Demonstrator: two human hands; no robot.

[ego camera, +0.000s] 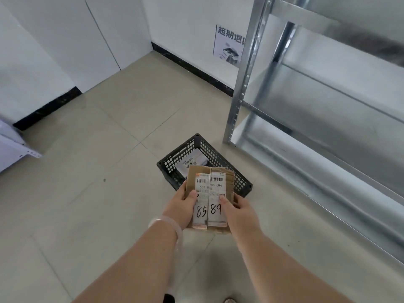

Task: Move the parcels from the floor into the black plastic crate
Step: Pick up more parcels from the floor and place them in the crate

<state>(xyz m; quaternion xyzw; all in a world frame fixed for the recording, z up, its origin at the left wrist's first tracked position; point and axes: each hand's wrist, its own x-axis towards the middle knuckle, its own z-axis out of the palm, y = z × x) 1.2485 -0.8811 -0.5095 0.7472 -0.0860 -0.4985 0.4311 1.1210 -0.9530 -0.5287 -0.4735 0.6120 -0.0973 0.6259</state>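
At lower centre of the frame, the left hand (183, 206) and right hand (240, 207) together grasp two brown cardboard parcels (210, 194) with white labels, side by side, above the black perforated plastic crate (197, 149) on the tiled floor (91, 167); another parcel (192, 160) lies inside the crate.

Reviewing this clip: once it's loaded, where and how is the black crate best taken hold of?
Probably by the two long top rims of the black crate, one hand per side, coming from above. The lattice walls flare up to a solid rim, and the open top leaves it free.
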